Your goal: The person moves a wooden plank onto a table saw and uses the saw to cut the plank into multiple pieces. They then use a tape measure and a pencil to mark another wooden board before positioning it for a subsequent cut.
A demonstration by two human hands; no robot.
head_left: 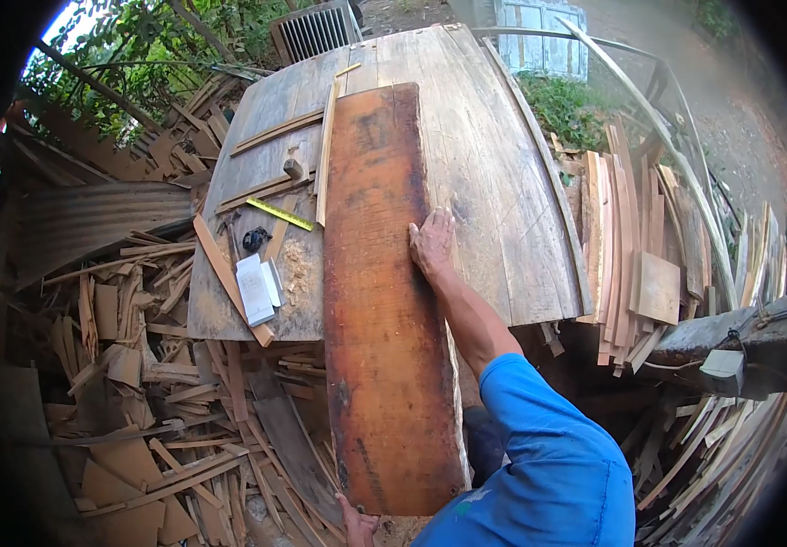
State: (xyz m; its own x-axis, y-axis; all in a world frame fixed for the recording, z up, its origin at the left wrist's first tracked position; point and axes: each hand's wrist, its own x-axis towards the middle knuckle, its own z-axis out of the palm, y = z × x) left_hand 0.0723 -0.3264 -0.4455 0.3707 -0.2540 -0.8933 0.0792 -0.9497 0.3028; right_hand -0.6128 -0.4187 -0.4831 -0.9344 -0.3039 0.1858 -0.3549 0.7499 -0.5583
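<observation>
A rough-edged, reddish-brown plank [380, 301] lies on the weathered wooden surface [503, 210], its near end overhanging. The left hand [360, 523], partly cut off, meets that end, its grip impossible to tell; the right hand [432, 242] rests at the long edge, grip loosely spread.

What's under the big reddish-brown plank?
The wooden table shows on both sides of the plank's far part; the near end extends past the table edge. Anything directly beneath is covered; can't tell.

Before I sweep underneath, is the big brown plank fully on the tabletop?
Partly off: the plank juts well past the tabletop at its near end.
</observation>
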